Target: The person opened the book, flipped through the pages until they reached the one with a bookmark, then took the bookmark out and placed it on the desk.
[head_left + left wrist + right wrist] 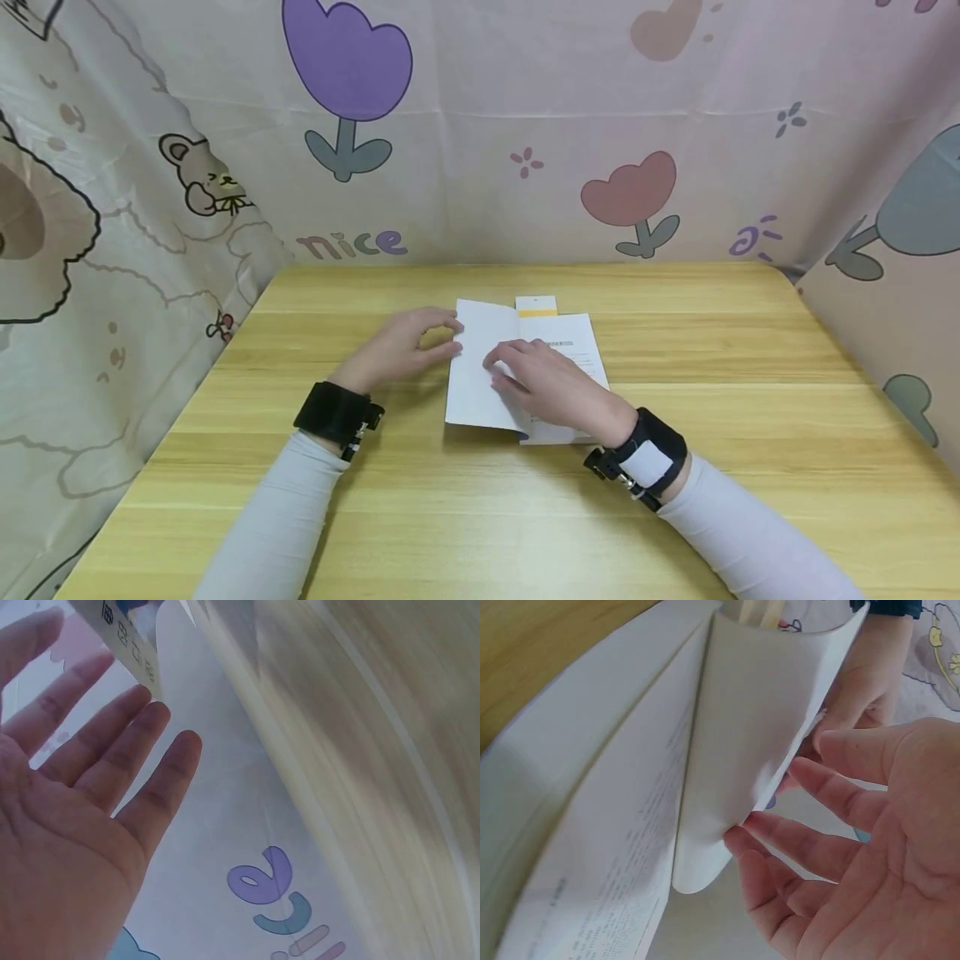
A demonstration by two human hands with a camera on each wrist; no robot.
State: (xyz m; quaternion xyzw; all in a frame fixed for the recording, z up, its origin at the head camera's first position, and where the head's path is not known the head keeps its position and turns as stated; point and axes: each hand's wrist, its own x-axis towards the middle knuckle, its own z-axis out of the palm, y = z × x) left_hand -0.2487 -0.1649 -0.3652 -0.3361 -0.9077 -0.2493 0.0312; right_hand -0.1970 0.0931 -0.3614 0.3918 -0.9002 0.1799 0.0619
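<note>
A thin white-paged book (588,354) lies open on the wooden table, its printed page on the right. The blank white cover leaf (480,396) stands partly raised on the left, and curves in the right wrist view. My left hand (405,350) is at that leaf's outer edge, fingertips at or touching it; its fingers look extended in the left wrist view. Across the book reaches my right hand (551,383), its loosely bent fingertips (739,836) touching the inner face of the leaf. The leaf's outer side (127,641) shows small printed icons.
A white card with a yellow band (536,306) sticks out beyond the book's top edge. The wooden table (450,517) extends around the book. Patterned cloth (480,125) hangs behind it and at both sides. Each wrist wears a black strap (337,412) with a small camera.
</note>
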